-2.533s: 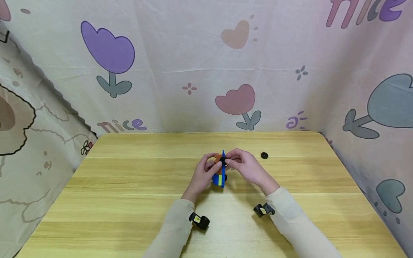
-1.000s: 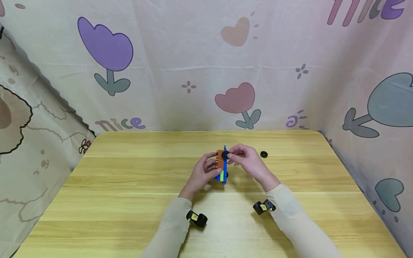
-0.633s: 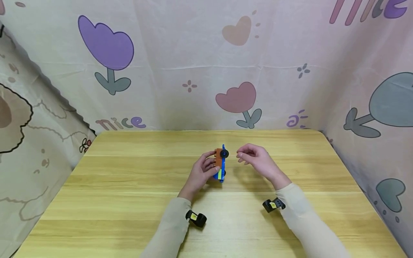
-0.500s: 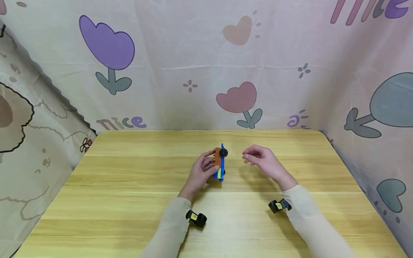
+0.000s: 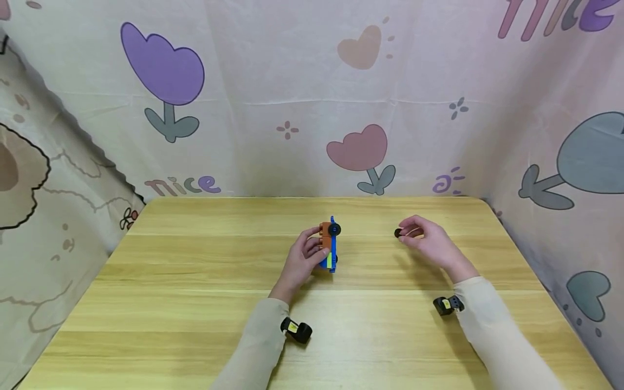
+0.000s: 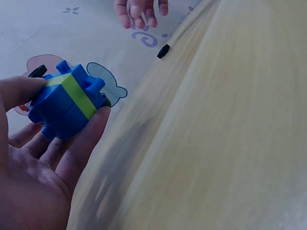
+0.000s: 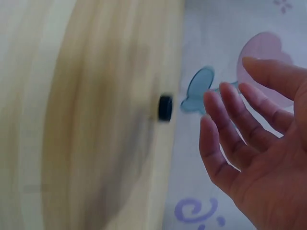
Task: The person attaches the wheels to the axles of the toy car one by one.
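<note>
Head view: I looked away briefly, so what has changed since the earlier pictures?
The right hand has come off the mounted wheel on the blue-orange toy and moved right, close to the loose black wheel. The left hand still holds the toy; the loose black wheel stays on the table.

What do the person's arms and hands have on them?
The long, plain sleeves are a pale cream colour. On each wrist sits a chunky black camera with a small yellow label. The left hand and right hand are bare.
</note>
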The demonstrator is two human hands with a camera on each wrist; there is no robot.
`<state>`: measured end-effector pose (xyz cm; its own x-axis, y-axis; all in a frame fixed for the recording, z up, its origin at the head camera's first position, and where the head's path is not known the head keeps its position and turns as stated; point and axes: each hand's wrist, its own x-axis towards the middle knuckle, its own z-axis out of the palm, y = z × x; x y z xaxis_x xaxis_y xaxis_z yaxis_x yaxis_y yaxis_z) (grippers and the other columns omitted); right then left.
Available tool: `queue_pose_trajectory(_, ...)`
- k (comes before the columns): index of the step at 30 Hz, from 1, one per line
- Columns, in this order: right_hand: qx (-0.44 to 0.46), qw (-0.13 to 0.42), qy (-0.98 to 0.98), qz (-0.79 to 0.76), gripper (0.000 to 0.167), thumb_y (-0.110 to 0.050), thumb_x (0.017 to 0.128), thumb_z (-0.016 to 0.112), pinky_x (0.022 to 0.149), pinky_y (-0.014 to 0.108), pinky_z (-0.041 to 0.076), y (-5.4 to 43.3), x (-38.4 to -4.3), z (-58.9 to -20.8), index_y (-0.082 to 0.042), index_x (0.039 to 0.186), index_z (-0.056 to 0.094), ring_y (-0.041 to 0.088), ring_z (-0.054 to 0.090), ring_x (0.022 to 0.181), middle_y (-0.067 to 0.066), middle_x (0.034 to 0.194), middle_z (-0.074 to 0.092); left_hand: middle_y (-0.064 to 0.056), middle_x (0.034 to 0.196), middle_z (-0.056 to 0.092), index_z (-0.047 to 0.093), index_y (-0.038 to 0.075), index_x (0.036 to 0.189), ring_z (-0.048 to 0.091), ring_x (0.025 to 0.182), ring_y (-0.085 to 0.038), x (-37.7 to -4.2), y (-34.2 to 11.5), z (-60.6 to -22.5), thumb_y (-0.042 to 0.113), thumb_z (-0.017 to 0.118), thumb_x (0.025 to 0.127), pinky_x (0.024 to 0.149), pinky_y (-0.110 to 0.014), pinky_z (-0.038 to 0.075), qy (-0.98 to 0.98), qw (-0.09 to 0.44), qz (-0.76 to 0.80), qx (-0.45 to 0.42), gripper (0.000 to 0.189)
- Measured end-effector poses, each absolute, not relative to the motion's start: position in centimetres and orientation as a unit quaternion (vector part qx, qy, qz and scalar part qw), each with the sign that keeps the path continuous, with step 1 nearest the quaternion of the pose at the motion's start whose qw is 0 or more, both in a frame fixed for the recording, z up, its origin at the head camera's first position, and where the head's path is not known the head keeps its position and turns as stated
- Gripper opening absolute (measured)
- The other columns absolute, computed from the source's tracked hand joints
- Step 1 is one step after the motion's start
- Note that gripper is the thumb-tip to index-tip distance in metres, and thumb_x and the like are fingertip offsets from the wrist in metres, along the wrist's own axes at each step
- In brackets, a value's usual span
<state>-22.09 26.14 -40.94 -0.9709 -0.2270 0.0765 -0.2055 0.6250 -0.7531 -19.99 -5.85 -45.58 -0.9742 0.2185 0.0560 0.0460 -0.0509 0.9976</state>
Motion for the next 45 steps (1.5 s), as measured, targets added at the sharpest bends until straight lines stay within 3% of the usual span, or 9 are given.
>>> queue_pose_trajectory(4,-0.108,0.012,0.917,-0.384,0.035,-0.006,0.091,0.067,0.088,0.049,0.047,27.3,-22.6,-41.7,0.006,0.122,0.056,0.036,0.058,0.103,0.022,0.114,0.06,-0.021,0.129,0.058,0.036,0.002,0.148,0.055,0.12,-0.034,-19.4,-6.0,-44.4,-0.001,0.061,0.095,0.104,-0.044,0.041,0.693,0.067,0.712,0.095,0.058)
queue_pose_trajectory(9,-0.123,0.058,0.919,-0.37,0.047,-0.009,0.089,0.07,0.094,0.056,0.043,28.1,-23.4,-42.2,0.01,0.128,0.051,0.043,0.054,0.109,0.027,0.122,0.054,-0.023,0.126,0.058,0.038,0.0,0.145,0.055,0.118,-0.035,-18.9,-6.0,-43.7,-0.006,0.06,0.093,0.104,-0.045,0.041,0.69,0.059,0.713,0.106,0.057)
queue_pose_trajectory(16,-0.142,0.095,0.921,-0.35,0.051,-0.009,0.086,0.073,0.088,0.049,0.045,28.5,-25.1,-42.6,0.013,0.127,0.051,0.034,0.053,0.098,0.025,0.114,0.055,-0.024,0.132,0.055,0.033,-0.002,0.148,0.048,0.126,-0.038,-18.6,-6.0,-42.9,-0.009,0.06,0.089,0.109,-0.048,0.033,0.693,0.084,0.703,0.132,0.065)
queue_pose_trajectory(21,-0.142,0.112,0.922,-0.341,0.052,-0.01,0.085,0.074,0.091,0.052,0.044,28.3,-25.8,-42.6,0.015,0.125,0.051,0.035,0.054,0.098,0.024,0.109,0.056,-0.026,0.133,0.053,0.031,-0.003,0.148,0.048,0.126,-0.039,-18.5,-6.0,-43.1,-0.011,0.06,0.088,0.11,-0.05,0.031,0.696,0.086,0.698,0.142,0.067)
queue_pose_trajectory(35,-0.154,0.103,0.93,-0.317,0.039,-0.01,0.084,0.075,0.084,0.049,0.045,27.5,-26.8,-42.9,0.01,0.113,0.06,0.033,0.054,0.092,0.018,0.098,0.06,-0.027,0.138,0.049,0.027,-0.003,0.15,0.044,0.13,-0.04,-18.5,-5.7,-42.9,-0.012,0.058,0.084,0.111,-0.05,0.03,0.689,0.103,0.7,0.157,0.074)
queue_pose_trajectory(45,-0.136,0.112,0.938,-0.299,0.028,-0.006,0.085,0.072,0.087,0.049,0.045,27.2,-26.9,-42.9,0.006,0.107,0.061,0.03,0.055,0.09,0.013,0.094,0.061,-0.022,0.14,0.048,0.026,0.005,0.153,0.043,0.132,-0.037,-20.0,-5.4,-45.7,-0.011,0.061,0.082,0.111,-0.05,0.028,0.682,0.097,0.708,0.157,0.08)
